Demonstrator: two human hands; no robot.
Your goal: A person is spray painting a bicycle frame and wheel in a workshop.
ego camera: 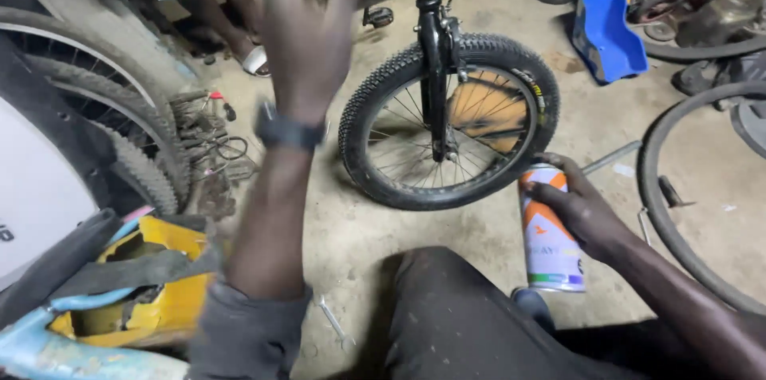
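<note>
My right hand (581, 208) grips a white and orange spray can (549, 246), held upright above the concrete floor, just right of my dark-trousered knee (455, 308). My left hand (307, 25) is raised in front of me, blurred, fingers spread and holding nothing; a black watch (289, 131) sits on its wrist. Straight ahead stands a small bicycle front wheel (449, 121) with a knobby black tyre in a black fork (435, 53). The can is close to the wheel's lower right edge.
Stacked tyres (96, 109) and a yellow and blue frame (120, 300) crowd the left. A blue plastic child seat (610, 33) and clutter lie at the back right, a loose tyre (678, 212) at the right. Another person's sandalled foot (254, 59) stands behind. A small wrench (335, 322) lies on the floor.
</note>
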